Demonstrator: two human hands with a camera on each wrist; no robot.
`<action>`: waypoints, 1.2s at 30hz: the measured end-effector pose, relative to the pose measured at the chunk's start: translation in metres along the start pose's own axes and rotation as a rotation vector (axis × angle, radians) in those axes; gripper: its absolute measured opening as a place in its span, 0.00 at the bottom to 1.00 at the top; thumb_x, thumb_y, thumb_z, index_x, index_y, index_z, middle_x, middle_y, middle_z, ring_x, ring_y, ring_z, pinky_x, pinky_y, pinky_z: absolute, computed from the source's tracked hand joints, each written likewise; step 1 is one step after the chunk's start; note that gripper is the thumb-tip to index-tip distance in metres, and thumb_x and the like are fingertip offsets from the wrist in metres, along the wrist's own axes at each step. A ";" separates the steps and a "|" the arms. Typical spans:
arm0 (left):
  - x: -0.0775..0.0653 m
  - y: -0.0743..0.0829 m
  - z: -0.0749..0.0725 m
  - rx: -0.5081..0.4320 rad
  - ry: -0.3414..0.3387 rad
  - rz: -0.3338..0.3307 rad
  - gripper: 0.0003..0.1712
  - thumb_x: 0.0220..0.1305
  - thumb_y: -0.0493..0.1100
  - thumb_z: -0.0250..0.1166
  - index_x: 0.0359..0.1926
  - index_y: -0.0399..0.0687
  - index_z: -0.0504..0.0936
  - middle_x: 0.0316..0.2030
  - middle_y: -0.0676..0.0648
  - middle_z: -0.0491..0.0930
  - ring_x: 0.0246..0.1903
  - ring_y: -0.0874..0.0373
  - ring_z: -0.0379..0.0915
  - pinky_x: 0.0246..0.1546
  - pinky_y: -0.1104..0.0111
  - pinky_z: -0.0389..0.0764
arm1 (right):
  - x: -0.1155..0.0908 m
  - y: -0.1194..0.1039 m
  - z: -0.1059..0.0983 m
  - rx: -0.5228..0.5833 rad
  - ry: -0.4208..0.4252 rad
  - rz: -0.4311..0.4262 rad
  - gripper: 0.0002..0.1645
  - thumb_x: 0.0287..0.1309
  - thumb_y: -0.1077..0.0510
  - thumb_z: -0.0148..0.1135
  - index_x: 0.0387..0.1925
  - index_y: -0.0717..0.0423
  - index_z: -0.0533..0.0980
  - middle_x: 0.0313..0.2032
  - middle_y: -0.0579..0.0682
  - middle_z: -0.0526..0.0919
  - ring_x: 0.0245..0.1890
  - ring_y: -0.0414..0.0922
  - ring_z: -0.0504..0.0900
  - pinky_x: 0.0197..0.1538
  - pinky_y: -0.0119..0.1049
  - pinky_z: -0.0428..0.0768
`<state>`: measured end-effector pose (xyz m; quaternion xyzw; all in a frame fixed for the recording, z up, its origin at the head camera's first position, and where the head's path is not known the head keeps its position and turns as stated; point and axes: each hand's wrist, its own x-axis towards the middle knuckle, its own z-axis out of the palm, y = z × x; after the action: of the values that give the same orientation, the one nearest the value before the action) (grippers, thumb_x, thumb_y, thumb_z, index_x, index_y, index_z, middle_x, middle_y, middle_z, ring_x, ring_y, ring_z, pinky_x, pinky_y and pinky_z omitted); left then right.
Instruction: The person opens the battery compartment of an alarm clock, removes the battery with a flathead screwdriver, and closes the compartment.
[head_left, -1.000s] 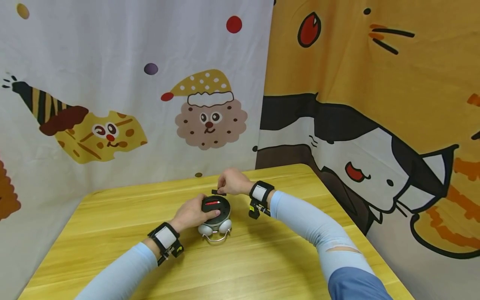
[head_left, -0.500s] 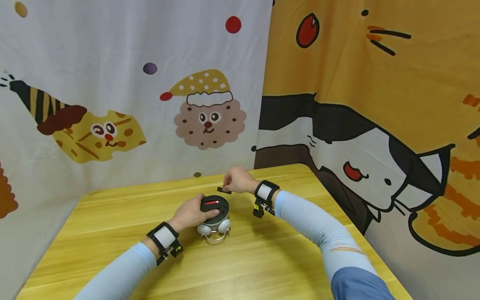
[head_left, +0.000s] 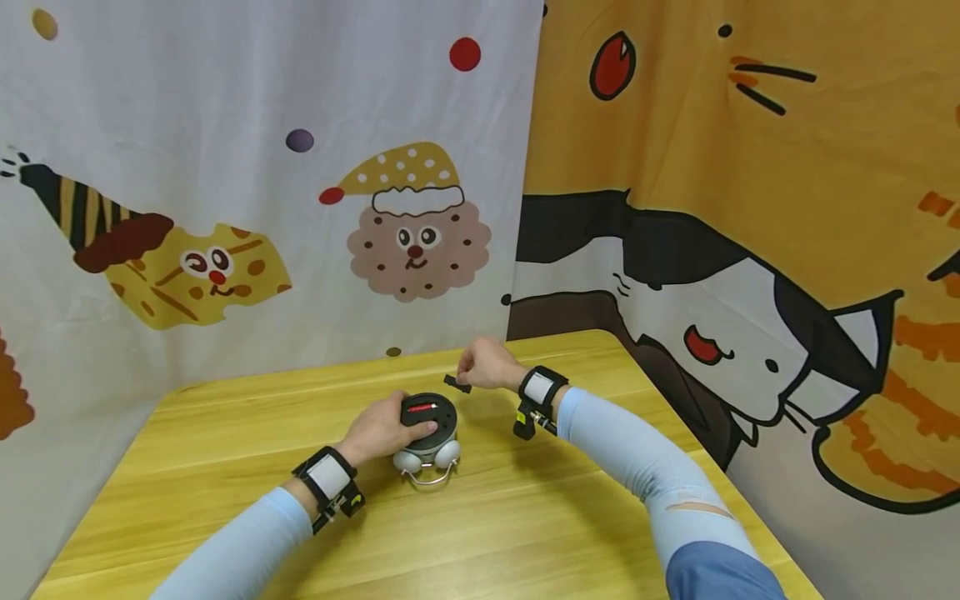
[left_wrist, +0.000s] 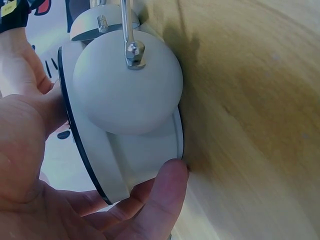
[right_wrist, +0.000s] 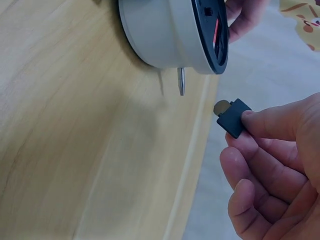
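A white twin-bell alarm clock (head_left: 426, 454) lies face down, its black back up and its bells and wire handle toward me. A red battery (head_left: 422, 407) shows in the uncovered slot in its back. My left hand (head_left: 377, 431) grips the clock from the left, thumb across the back. In the left wrist view, fingers (left_wrist: 167, 195) curl around the white casing beside a bell (left_wrist: 127, 82). Beyond the clock, to its right, my right hand (head_left: 491, 364) pinches a small black battery cover (right_wrist: 233, 119) between thumb and fingertips, apart from the clock.
The wooden table (head_left: 315, 533) spreads around the clock, its far edge just past the right hand. Cartoon-printed curtains (head_left: 225, 83) hang behind the table and along its right side. A metal leg (right_wrist: 181, 82) sticks out from the clock's casing.
My right hand has drawn the battery cover a little to the right, away from the clock, and the cover's tilt has shifted. The left hand and clock stay essentially in place.
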<state>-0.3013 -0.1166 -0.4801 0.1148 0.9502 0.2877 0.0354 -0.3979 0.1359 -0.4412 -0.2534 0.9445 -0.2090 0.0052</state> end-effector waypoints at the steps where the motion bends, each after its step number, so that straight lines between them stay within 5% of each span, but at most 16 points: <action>1: 0.000 0.000 0.000 0.000 -0.001 -0.002 0.45 0.69 0.67 0.78 0.69 0.37 0.79 0.55 0.36 0.91 0.51 0.45 0.89 0.54 0.48 0.88 | 0.000 0.001 0.000 0.005 0.002 0.003 0.09 0.68 0.52 0.80 0.29 0.45 0.92 0.29 0.41 0.93 0.29 0.39 0.84 0.35 0.32 0.79; 21: -0.001 -0.002 0.001 0.025 0.008 0.006 0.45 0.68 0.68 0.78 0.67 0.37 0.80 0.53 0.38 0.91 0.49 0.46 0.89 0.53 0.48 0.88 | -0.010 0.029 0.028 0.024 0.012 0.092 0.10 0.64 0.54 0.82 0.26 0.46 0.92 0.25 0.40 0.91 0.27 0.37 0.81 0.33 0.30 0.76; 36: -0.001 0.001 -0.001 0.011 0.006 -0.003 0.46 0.68 0.68 0.78 0.69 0.37 0.79 0.56 0.36 0.91 0.53 0.44 0.89 0.56 0.47 0.88 | -0.017 0.040 0.025 0.006 0.008 0.139 0.11 0.66 0.56 0.80 0.26 0.47 0.92 0.25 0.41 0.92 0.27 0.39 0.83 0.35 0.34 0.80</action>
<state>-0.3002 -0.1165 -0.4790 0.1126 0.9521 0.2825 0.0323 -0.3995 0.1654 -0.4813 -0.1864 0.9591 -0.2121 0.0165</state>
